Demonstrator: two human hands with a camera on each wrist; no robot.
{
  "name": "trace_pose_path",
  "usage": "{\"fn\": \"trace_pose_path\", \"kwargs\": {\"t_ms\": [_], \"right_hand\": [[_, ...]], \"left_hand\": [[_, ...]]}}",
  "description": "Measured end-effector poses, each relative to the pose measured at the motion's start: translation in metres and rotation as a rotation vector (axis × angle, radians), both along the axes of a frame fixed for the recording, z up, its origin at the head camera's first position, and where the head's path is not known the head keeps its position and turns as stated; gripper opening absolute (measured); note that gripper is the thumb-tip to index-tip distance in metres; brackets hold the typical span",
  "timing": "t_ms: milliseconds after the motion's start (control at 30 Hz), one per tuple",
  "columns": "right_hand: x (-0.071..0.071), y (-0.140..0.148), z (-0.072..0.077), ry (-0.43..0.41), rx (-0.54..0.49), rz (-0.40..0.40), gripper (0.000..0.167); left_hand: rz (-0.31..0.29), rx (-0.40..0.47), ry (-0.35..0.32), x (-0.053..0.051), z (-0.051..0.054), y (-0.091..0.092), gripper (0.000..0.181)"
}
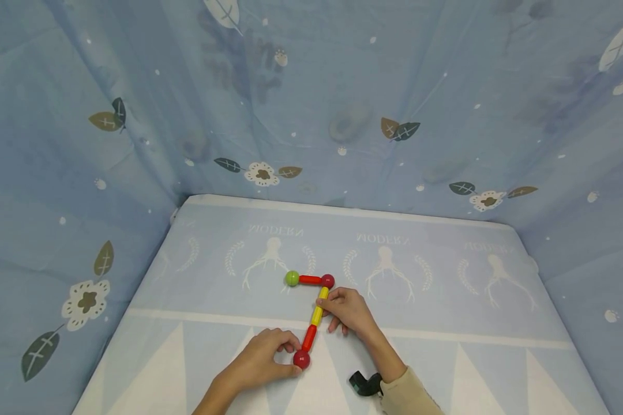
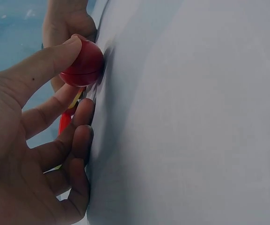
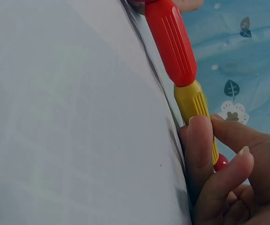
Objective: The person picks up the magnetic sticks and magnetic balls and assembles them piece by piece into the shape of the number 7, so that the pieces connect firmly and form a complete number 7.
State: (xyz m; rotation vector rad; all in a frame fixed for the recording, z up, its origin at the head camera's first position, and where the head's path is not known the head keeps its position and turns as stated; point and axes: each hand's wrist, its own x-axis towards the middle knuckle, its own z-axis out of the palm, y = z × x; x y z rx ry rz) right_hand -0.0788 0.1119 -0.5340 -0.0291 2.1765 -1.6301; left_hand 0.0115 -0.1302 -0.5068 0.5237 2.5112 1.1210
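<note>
A chain of toy rods and balls lies on the table. It runs from a green ball (image 1: 292,278) through a short red rod to a dark red ball (image 1: 327,281), then down a yellow stretch (image 1: 316,316) and another red rod (image 1: 308,338) to a larger red ball (image 1: 301,359). My left hand (image 1: 259,358) pinches this near red ball (image 2: 84,63) between thumb and index finger, the other fingers loosely bent beside it. With thumb and fingertips, my right hand (image 1: 351,311) grips the yellow part (image 3: 193,101), which meets the red rod (image 3: 172,42) end to end.
A black curved object (image 1: 364,383) is at the right wrist, by the beige sleeve (image 1: 409,395). The table's patterned cloth (image 1: 436,314) spreads around the chain. Blue floral curtains (image 1: 311,104) hang behind and at both sides.
</note>
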Motion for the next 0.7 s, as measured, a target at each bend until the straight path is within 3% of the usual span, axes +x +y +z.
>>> {"fn": "trace_pose_path", "kwargs": {"t_ms": [700], "right_hand": [[0.0023,0.0005,0.0027,-0.002,-0.002,-0.015,0.04]], "left_hand": [[-0.006,-0.048,-0.055,-0.0012,0.0042,-0.0002,0.039]]}}
